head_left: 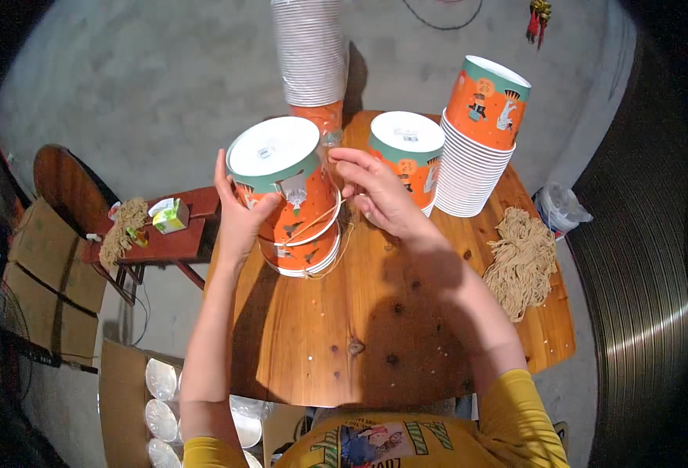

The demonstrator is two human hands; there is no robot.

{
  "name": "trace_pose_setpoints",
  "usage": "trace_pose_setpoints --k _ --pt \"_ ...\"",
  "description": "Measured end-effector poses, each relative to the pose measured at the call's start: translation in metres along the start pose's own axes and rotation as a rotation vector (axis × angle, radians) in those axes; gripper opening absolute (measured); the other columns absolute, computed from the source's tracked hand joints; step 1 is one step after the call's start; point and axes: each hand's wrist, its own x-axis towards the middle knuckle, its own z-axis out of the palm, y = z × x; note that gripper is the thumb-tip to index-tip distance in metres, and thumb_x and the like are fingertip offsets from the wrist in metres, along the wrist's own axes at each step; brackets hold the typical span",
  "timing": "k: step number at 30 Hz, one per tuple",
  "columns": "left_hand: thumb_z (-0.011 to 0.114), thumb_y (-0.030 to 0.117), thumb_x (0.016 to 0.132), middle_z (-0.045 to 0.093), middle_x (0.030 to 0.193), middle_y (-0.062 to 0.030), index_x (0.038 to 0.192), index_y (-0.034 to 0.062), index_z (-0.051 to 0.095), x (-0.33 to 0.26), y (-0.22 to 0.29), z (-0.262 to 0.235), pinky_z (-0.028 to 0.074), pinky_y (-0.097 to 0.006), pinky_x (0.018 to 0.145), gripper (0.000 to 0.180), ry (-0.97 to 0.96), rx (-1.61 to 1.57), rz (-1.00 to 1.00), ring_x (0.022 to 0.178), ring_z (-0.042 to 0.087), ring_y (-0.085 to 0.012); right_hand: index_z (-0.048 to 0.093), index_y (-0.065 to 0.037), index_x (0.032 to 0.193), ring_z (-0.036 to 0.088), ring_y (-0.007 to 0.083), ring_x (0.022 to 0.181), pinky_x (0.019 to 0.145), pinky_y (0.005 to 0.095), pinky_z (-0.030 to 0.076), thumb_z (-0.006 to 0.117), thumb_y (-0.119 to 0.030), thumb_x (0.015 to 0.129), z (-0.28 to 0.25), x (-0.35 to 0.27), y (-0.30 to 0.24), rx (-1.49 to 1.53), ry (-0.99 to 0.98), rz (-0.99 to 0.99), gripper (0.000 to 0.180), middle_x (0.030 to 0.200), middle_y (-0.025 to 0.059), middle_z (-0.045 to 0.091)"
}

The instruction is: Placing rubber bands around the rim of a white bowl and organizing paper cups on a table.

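Near the left of the wooden table, an orange paper tub [270, 181] with a green band stands upside down, its white base tilted up. My left hand [239, 222] grips it, fingers behind its far left side and thumb across the front. Below it sits another upturned orange tub [310, 257], its white rim touching the table. A thin tan string [314, 223] crosses the upper tub's front and rises to my right hand [383, 195], whose curled fingers pinch it. A loose loop of string hangs beside the lower tub.
Beyond my right hand stands another upturned tub [406, 160], with a tall nested stack [476, 168] beside it. A wrapped cup stack [309, 62] rises at the back. Tan strings [522, 261] lie bundled at right. An open carton [125, 390] of tubs sits below left, near a red bench [145, 249].
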Motion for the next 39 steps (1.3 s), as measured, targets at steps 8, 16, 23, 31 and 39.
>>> trace_pose_setpoints --k 8,16,23,31,39 --pt "0.077 0.017 0.067 0.034 0.135 -0.0173 0.146 0.0074 0.007 -0.008 -0.007 -0.001 0.035 -0.039 0.104 0.107 0.003 -0.013 -0.065 0.122 0.042 -0.0273 0.044 -0.005 0.13 0.061 0.0145 0.099 0.06 0.0201 0.047 0.058 -0.02 0.091 0.0 -0.012 0.01 0.309 -0.027 0.058 0.044 0.115 0.0019 0.055" --pt "0.072 0.029 0.075 0.022 0.143 -0.02 0.147 0.0066 0.009 -0.022 -0.029 -0.004 0.023 -0.043 0.11 0.098 0.01 0.247 -0.018 0.134 0.023 -0.0304 0.038 -0.004 0.133 0.059 0.0114 0.089 0.065 0.0222 0.049 0.061 -0.022 0.089 0.005 -0.011 0.019 0.038 0.009 0.056 0.052 0.11 0.0052 0.056" --pt "0.064 0.035 0.084 0.018 0.147 -0.0153 0.148 0.0109 0.004 -0.041 -0.008 -0.001 0.022 -0.043 0.11 0.091 -0.016 0.176 -0.077 0.135 0.021 -0.0281 0.045 -0.007 0.128 0.054 0.0041 0.075 0.057 0.016 0.046 0.062 -0.02 0.088 0.008 0.003 0.015 -0.185 0.022 -0.016 0.046 0.097 0.0018 0.057" --pt "0.065 0.038 0.083 0.019 0.142 -0.015 0.147 0.009 0.007 -0.054 -0.023 -0.004 0.031 -0.044 0.104 0.091 -0.015 0.254 -0.054 0.13 0.028 -0.0282 0.043 -0.004 0.129 0.056 0.0091 0.08 0.054 0.0211 0.047 0.065 -0.02 0.085 0.002 0.001 0.022 -0.274 0.004 0.077 0.051 0.097 0.0048 0.059" --pt "0.066 0.035 0.082 0.023 0.146 -0.0144 0.148 0.0141 0.008 -0.058 -0.04 -0.009 0.023 -0.044 0.109 0.09 -0.038 0.202 -0.046 0.135 0.023 -0.0272 0.044 -0.006 0.127 0.056 0.0085 0.072 0.055 0.0209 0.048 0.064 -0.022 0.086 -0.005 0.002 0.045 -0.315 0.006 -0.006 0.048 0.093 0.0047 0.06"
